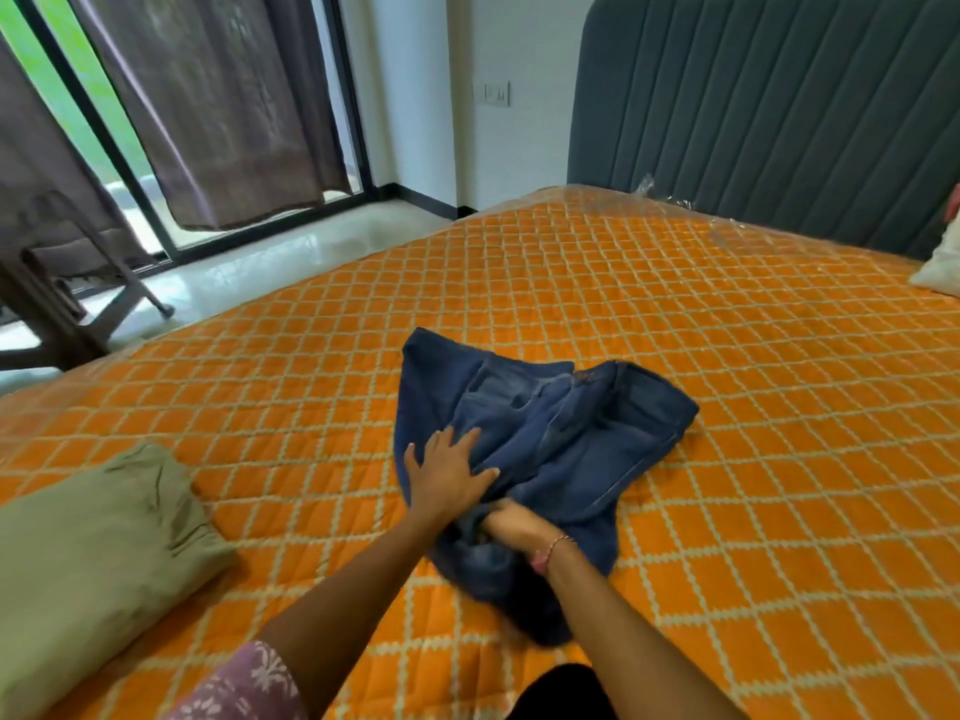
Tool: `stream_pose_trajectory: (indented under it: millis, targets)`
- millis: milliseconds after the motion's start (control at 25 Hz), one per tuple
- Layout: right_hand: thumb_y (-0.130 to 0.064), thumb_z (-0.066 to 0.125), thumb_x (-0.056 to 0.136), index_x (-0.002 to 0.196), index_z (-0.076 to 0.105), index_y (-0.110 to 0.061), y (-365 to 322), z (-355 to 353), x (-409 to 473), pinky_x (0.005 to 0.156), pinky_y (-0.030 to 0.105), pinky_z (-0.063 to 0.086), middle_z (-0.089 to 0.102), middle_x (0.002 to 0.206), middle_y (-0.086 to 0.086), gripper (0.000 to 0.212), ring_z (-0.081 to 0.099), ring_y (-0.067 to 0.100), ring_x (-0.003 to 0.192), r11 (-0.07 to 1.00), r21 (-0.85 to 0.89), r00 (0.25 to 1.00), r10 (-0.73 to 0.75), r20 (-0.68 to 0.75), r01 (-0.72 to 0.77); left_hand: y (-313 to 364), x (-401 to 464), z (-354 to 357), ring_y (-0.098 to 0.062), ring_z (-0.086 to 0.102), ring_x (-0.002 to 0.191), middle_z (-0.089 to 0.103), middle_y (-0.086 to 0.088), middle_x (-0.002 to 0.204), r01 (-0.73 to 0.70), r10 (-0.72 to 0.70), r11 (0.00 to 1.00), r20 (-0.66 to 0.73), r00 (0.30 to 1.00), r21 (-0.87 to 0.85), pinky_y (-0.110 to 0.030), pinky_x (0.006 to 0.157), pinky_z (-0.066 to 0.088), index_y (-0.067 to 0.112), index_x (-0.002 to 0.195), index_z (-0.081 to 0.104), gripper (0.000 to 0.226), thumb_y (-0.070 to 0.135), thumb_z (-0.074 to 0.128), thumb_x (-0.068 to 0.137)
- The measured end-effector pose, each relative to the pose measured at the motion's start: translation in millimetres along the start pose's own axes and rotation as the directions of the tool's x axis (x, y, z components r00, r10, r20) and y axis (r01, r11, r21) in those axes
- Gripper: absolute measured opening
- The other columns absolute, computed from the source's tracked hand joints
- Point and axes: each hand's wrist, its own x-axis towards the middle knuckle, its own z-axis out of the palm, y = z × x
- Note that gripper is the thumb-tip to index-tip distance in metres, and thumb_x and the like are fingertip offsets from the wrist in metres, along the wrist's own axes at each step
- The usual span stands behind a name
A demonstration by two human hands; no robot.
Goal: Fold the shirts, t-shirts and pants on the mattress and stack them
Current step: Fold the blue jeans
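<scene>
Dark blue jeans lie crumpled in the middle of the orange quilted mattress. My left hand presses flat on the jeans' left side with its fingers spread. Just in front of it, my right hand is tucked into the denim and grips a fold of it; its fingers are partly hidden by the cloth. A folded olive-green garment rests on the mattress at the near left.
A grey padded headboard stands at the far right, with a white pillow below it. Beyond the bed's left edge are a dark chair, tiled floor and a curtained glass door.
</scene>
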Motion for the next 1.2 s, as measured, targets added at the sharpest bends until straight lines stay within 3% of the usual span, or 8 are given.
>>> stream_pose_trajectory:
  millis: [160, 360, 480, 600, 720, 800, 1000, 1200]
  targets:
    - [-0.006, 0.050, 0.088, 0.081, 0.059, -0.012, -28, 70, -14, 0.064, 0.020, 0.041, 0.052, 0.077, 0.007, 0.012, 0.046, 0.021, 0.079, 0.968, -0.239, 0.918, 0.020, 0.396, 0.081, -58, -28, -13, -0.028, -0.014, 0.146, -0.015, -0.012, 0.158, -0.113, 0.028, 0.954, 0.292, 0.956, 0.277, -0.052, 0.115, 0.003, 0.031, 0.152, 0.002, 0.084, 0.060, 0.047, 0.089]
    - [-0.021, 0.054, 0.091, 0.094, 0.063, -0.023, -38, 59, -16, 0.061, 0.018, 0.049, 0.068, 0.074, -0.006, 0.011, 0.062, 0.005, 0.067, 0.980, -0.023, 0.710, 0.159, 0.686, -0.197, -119, -59, -16, -0.020, -0.015, 0.146, -0.021, -0.001, 0.158, 0.214, -0.231, 0.973, 0.412, 0.881, 0.088, -0.055, 0.116, -0.003, 0.033, 0.152, 0.001, 0.082, 0.072, 0.033, 0.087]
    - [-0.037, 0.052, 0.094, 0.093, 0.067, -0.020, -40, 17, -7, 0.063, 0.019, 0.053, 0.072, 0.079, 0.000, 0.022, 0.066, 0.007, 0.069, 0.953, 0.063, 0.816, 0.219, 0.535, -0.297, -123, -56, -19, -0.021, 0.012, 0.145, 0.016, -0.005, 0.158, 0.216, -0.200, 0.975, 0.202, 0.959, -0.059, -0.050, 0.113, 0.009, 0.030, 0.148, 0.029, 0.075, 0.073, 0.020, 0.088]
    - [-0.026, 0.057, 0.093, 0.070, 0.061, -0.011, -42, -5, 16, 0.041, 0.017, 0.037, 0.056, 0.050, -0.002, 0.028, 0.047, 0.007, 0.040, 0.912, 0.323, 0.961, 0.275, -0.021, -0.254, -132, -37, -26, -0.028, 0.027, 0.137, 0.031, -0.011, 0.148, 0.287, -0.283, 0.958, -0.111, 0.953, 0.018, -0.047, 0.107, 0.024, 0.020, 0.142, 0.035, 0.059, 0.056, 0.035, 0.095]
    - [-0.026, 0.062, 0.091, 0.098, 0.059, -0.007, -27, -22, 47, 0.061, 0.031, 0.046, 0.060, 0.086, 0.008, 0.020, 0.059, 0.023, 0.073, 0.891, 0.451, 0.692, 0.360, -0.626, -0.056, -149, -9, -31, -0.037, 0.021, 0.138, 0.019, -0.019, 0.152, 0.560, -0.566, 0.808, 0.024, 0.824, -0.186, -0.049, 0.109, 0.026, 0.010, 0.146, 0.023, 0.074, 0.046, 0.056, 0.091]
    - [-0.032, 0.069, 0.085, 0.121, 0.051, -0.006, -21, -30, 64, 0.086, 0.043, 0.048, 0.056, 0.117, 0.014, 0.048, 0.055, 0.034, 0.105, 0.882, 0.465, 0.679, 0.386, -0.624, -0.074, -156, 11, -36, -0.038, 0.027, 0.135, 0.025, -0.019, 0.148, 0.610, -0.657, 0.669, 0.045, 0.752, -0.424, -0.050, 0.108, 0.030, 0.006, 0.140, 0.032, 0.075, 0.043, 0.066, 0.085]
    - [-0.026, 0.076, 0.080, 0.110, 0.060, 0.005, -31, -66, 86, 0.090, 0.049, 0.051, 0.062, 0.112, 0.017, 0.046, 0.061, 0.035, 0.101, 0.517, 0.854, 0.829, 0.452, -0.329, 0.057, -174, 48, -36, -0.036, 0.051, 0.119, 0.047, -0.019, 0.135, 0.482, -0.692, 0.345, 0.129, 0.711, -0.805, -0.048, 0.094, 0.048, 0.002, 0.136, 0.034, 0.085, 0.025, 0.084, 0.071]
    - [-0.012, 0.070, 0.083, 0.106, 0.063, 0.003, -50, -94, 79, 0.066, 0.037, 0.052, 0.063, 0.113, 0.023, 0.028, 0.062, 0.027, 0.075, 0.678, 0.724, 0.880, 0.262, -0.397, 0.125, -170, 33, -76, -0.027, 0.055, 0.079, 0.059, -0.010, 0.080, 0.249, -0.577, 0.645, -0.246, 0.779, -0.722, -0.034, 0.061, 0.037, 0.005, 0.087, 0.060, 0.011, 0.015, 0.066, 0.087]
